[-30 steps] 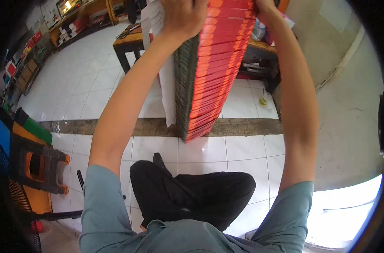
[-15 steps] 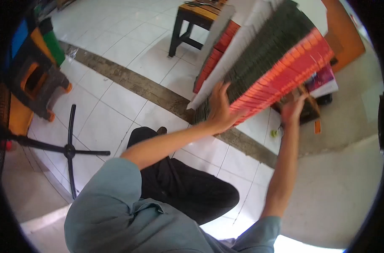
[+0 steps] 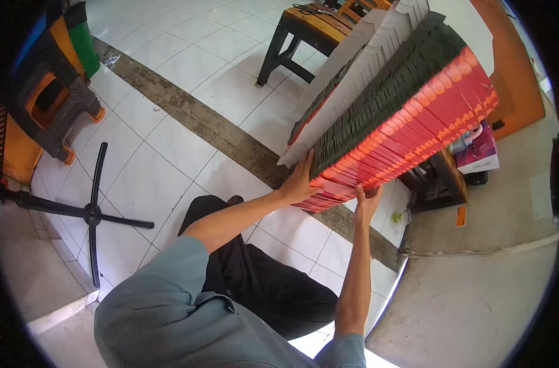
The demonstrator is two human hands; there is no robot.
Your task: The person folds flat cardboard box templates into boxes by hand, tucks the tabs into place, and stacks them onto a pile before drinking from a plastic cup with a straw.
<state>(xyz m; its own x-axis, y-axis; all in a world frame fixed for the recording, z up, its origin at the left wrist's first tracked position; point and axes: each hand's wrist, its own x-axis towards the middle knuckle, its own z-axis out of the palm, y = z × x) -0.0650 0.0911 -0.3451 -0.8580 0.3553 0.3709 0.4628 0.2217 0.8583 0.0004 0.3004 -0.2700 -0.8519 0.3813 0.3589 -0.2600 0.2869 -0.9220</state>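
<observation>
A tall stack of red and dark green folded pieces [image 3: 408,122] rises from the floor, leaning toward the upper right. My left hand [image 3: 301,182] lies on the lower left side of the stack, thumb on the red face and fingers against the dark side. On the red face, lower down, my right hand [image 3: 368,199] touches with its fingertips, the fingers slightly bent and apart. Neither hand wraps round the stack. White folded sheets [image 3: 347,92] stand along the stack's left side, with some red and dark pieces beyond them.
A wooden table [image 3: 310,27] with scissors [image 3: 313,9] stands behind. At the left are a dark stool [image 3: 52,110] and a black stand base [image 3: 93,214]. A purple and white box [image 3: 478,152] sits at the right, near the wall [image 3: 476,294].
Both hands have come down from the stack's top to its lower part. The right hand has moved left from beside the stack onto its red face. The view has turned.
</observation>
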